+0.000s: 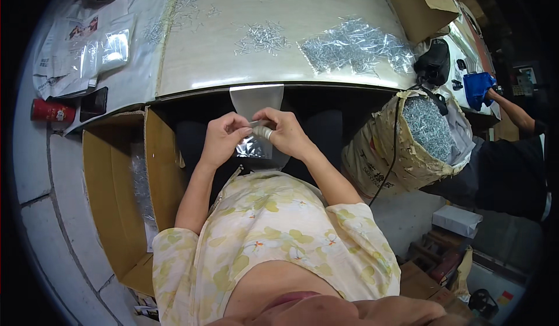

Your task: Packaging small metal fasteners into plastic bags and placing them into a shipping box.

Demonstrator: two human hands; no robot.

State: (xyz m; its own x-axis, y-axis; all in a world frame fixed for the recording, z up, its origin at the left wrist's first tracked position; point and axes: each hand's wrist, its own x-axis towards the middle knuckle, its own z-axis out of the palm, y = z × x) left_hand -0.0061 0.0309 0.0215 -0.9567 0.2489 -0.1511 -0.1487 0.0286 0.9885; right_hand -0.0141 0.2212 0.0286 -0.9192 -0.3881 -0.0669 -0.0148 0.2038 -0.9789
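Close together in front of my lap, my left hand and my right hand both have their fingers pinched. Between them they hold the top edge of what looks like a small clear plastic bag, shiny, with its lower part hanging below the fingertips. Its contents are too small to make out. One finger of my right hand is wrapped in whitish tape. Behind the hands a smooth grey sheet or chute slopes from the table's front edge down toward my lap.
On the table lie a loose pile of small metal pins and a wide heap of filled clear bags. A sack of metal pieces stands right, a cardboard box left. A red can sits far left. Another person's arm reaches toward a blue bag.
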